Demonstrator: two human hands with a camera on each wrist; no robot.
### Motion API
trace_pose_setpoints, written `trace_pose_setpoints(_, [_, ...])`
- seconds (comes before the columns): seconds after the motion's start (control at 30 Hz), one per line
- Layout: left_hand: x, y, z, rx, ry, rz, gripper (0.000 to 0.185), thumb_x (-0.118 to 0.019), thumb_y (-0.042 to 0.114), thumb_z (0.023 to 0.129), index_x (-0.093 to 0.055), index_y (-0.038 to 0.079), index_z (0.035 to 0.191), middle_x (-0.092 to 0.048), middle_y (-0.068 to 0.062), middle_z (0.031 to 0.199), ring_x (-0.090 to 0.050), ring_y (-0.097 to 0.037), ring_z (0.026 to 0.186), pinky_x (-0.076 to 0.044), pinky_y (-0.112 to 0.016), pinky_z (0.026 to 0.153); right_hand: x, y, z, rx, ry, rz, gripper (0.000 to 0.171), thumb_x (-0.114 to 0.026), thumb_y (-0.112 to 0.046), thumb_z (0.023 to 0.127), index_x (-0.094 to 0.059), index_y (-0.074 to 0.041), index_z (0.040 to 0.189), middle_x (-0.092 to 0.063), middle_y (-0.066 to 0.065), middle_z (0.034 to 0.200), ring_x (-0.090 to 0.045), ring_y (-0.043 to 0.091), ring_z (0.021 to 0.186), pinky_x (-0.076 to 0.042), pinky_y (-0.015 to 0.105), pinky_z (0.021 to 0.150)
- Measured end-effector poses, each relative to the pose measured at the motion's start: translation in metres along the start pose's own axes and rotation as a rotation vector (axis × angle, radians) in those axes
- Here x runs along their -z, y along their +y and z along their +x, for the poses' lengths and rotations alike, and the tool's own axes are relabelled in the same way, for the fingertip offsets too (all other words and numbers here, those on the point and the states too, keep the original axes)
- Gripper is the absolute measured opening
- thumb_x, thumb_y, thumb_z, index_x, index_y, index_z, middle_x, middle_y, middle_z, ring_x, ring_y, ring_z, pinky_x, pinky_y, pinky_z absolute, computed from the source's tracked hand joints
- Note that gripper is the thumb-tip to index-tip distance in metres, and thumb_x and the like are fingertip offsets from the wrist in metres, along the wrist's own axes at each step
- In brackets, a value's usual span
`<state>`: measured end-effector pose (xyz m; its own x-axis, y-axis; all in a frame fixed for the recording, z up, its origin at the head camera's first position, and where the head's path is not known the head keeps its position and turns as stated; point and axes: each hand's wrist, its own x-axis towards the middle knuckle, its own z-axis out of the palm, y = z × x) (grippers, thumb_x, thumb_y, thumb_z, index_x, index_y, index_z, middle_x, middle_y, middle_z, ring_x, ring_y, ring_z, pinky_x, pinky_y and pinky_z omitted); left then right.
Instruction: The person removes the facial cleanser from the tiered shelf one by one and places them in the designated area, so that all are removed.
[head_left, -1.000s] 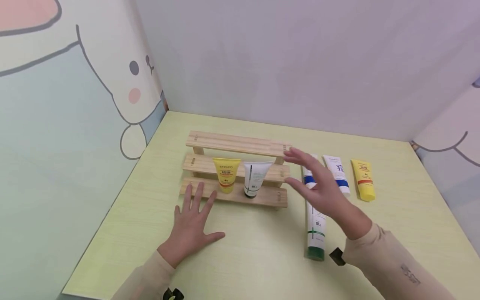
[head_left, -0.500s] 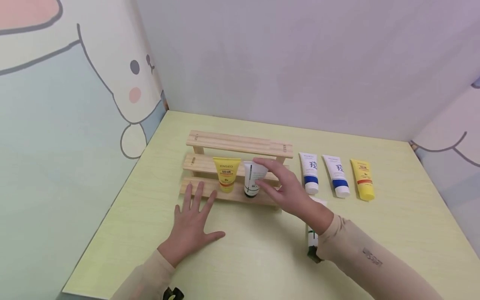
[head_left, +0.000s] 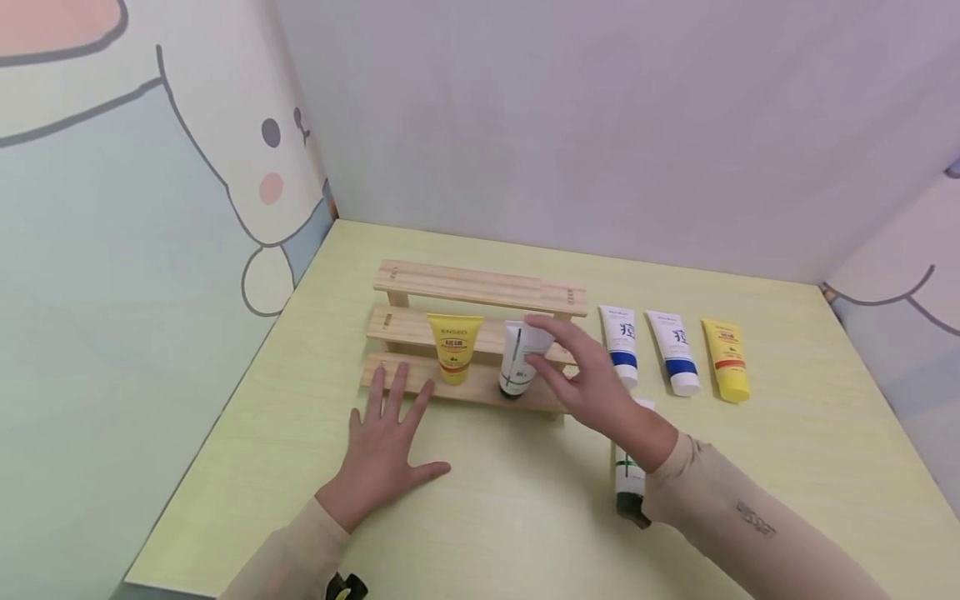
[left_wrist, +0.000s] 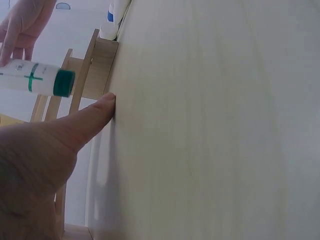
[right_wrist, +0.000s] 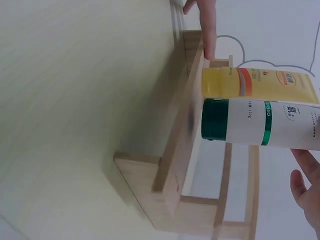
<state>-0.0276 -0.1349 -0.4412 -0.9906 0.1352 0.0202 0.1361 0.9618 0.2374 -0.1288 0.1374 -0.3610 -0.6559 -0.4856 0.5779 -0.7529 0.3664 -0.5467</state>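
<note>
a long white tube with a green cap [head_left: 628, 479] lies nearest on the pale yellow-green table [head_left: 487, 500]. the left hand [head_left: 386, 454] is pressed flat, fingers spread, tips on the three-step wooden rack [head_left: 472, 287], seemingly to steady it. the white green-capped tube [head_left: 517, 358], cap down on the lowest step beside the yellow tube [head_left: 453, 347], is pinched near its top by the right hand [head_left: 592, 383].

Stood in a corner booth: pale yellow-green tabletop [head_left: 487, 517] with faint wood grain, closed in by three panels. Was backed by a plain grey-lilac wall [head_left: 570, 125]. Carried a cartoon animal with a pink cheek on the left panel [head_left: 135, 217], over pale blue-green. Showed curved grey outlines, perhaps another cartoon, on the right panel [head_left: 907, 275]. Was lit softly and evenly.
</note>
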Motion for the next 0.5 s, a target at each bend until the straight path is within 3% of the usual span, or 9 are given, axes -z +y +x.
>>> trace_pose_setpoints(0.17, [0.0,0.0,0.0,0.001,-0.006,-0.011,0.113,-0.074,0.071,0.067,-0.021,0.027,0.156,-0.002,-0.013,0.166,0.001,-0.043,0.151,-0.033,-0.078,0.097,0.044,-0.002,-0.006,-0.02,0.036,0.021,0.062,-0.069,0.014,0.079,-0.05,-0.001,0.136,-0.066,0.009,0.113,-0.061,0.002,0.103,-0.05,0.014,0.09])
trace_pose_setpoints(0.27, [0.0,-0.001,0.0,0.006,-0.014,-0.013,0.113,-0.073,0.071,0.068,-0.018,0.028,0.157,0.0,-0.013,0.166,0.004,-0.042,0.151,-0.032,-0.078,0.097,0.078,-0.002,-0.012,-0.094,0.076,0.034,0.065,-0.065,0.018,0.079,-0.047,0.001,0.139,-0.064,0.001,0.111,-0.06,0.0,0.097,-0.05,0.01,0.079])
trace_pose_setpoints(0.4, [0.001,-0.002,-0.001,0.012,-0.016,-0.012,0.114,-0.073,0.071,0.068,-0.018,0.028,0.157,0.001,-0.013,0.166,0.004,-0.042,0.151,-0.032,-0.079,0.098,0.122,0.002,-0.024,-0.36,0.056,-0.073,0.064,-0.063,0.003,0.09,-0.042,-0.016,0.147,-0.057,-0.008,0.121,-0.057,-0.005,0.099,-0.046,0.003,0.074])
trace_pose_setpoints(0.5, [0.002,-0.002,-0.002,0.013,-0.017,-0.01,0.114,-0.073,0.072,0.067,-0.018,0.028,0.157,0.0,-0.013,0.166,0.004,-0.043,0.151,-0.032,-0.079,0.097,0.147,0.01,-0.036,-0.578,-0.075,-0.178,0.063,-0.06,-0.017,0.097,-0.031,-0.028,0.152,-0.054,0.005,0.132,-0.061,0.013,0.11,-0.044,0.003,0.073])
